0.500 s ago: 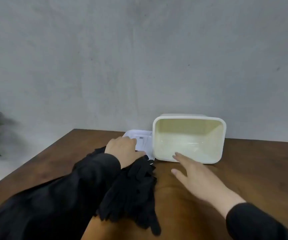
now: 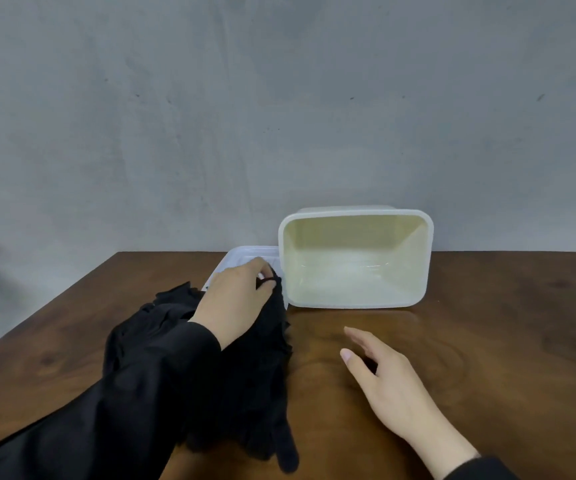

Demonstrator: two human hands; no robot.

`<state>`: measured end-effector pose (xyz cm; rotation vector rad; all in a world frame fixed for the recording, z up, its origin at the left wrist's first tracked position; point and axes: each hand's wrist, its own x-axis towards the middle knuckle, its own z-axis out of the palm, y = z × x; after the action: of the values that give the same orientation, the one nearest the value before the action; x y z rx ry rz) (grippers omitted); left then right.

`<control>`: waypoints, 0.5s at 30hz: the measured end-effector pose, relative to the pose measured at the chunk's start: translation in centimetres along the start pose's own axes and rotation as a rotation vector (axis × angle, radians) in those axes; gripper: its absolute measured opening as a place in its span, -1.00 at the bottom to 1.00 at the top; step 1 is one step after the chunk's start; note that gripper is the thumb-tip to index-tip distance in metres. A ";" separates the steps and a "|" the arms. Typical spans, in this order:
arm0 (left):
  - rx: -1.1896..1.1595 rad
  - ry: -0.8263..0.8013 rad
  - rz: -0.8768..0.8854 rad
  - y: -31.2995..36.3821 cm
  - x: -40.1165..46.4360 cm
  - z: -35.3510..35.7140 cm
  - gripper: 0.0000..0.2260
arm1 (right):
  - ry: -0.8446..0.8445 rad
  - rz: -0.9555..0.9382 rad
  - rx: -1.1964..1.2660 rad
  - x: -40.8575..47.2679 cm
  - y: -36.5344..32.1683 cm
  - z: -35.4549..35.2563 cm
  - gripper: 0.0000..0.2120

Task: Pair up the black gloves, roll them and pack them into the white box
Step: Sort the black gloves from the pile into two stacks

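A dark brown wooden surface with visible grain is seen set against a grey wall, its left edge running diagonally toward the near left corner. On it, toward the back, a white box is seen, its opening turned toward the viewer and its pale interior bare. Just beside the box on the left, a white lid is laid flat, partly covered. In front of the lid, a heap of black gloves is spread on the wood, with one glove finger stretched toward the near edge.
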<state>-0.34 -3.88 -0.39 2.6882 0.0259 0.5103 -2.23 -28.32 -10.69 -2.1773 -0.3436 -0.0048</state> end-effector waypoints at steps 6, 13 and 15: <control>-0.790 -0.316 0.029 6.0 -2.4 1.5 -0.94 | 0.081 0.099 0.839 0.2 -0.8 -2.0 -0.64; -0.588 -0.392 0.131 5.6 -4.5 7.0 -0.63 | 0.129 0.194 0.804 0.1 0.4 -5.1 -0.85; -0.498 -0.325 0.120 5.2 -4.4 7.5 -0.61 | 0.168 0.141 0.466 0.1 0.2 -5.6 -0.87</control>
<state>-2.10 -11.95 -6.31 2.2542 -0.3137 0.0862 -1.43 -32.94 -7.54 -1.7201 -0.0819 -0.0265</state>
